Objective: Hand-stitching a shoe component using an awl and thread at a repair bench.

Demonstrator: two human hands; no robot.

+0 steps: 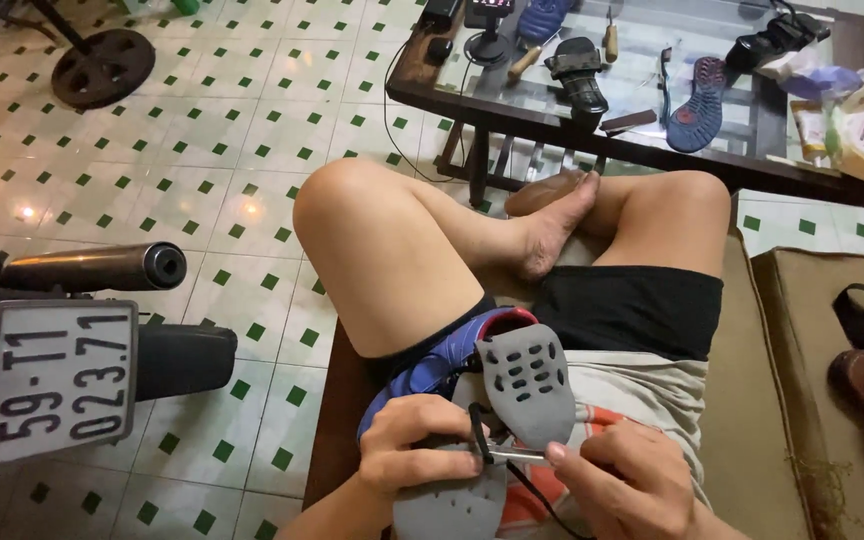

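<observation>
Hands work on a blue shoe [432, 365] that lies on the person's lap, its grey sole [527, 385] turned up toward the camera. The left hand [412, 445] is clenched around the shoe near the sole edge, fingers [442, 462] curled over it. The right hand [622, 480] grips a thin metal tool [514, 455] between thumb and fingers, and the tool's tip touches the sole where a black thread [477, 430] comes out. The person sits on a brown sofa [752, 400], one leg crossed. Ahead stands a glass table [652, 150] with sandals and another sole [697, 105]. A motorbike [82, 340] is on the left, over green-white floor tiles [212, 130].
</observation>
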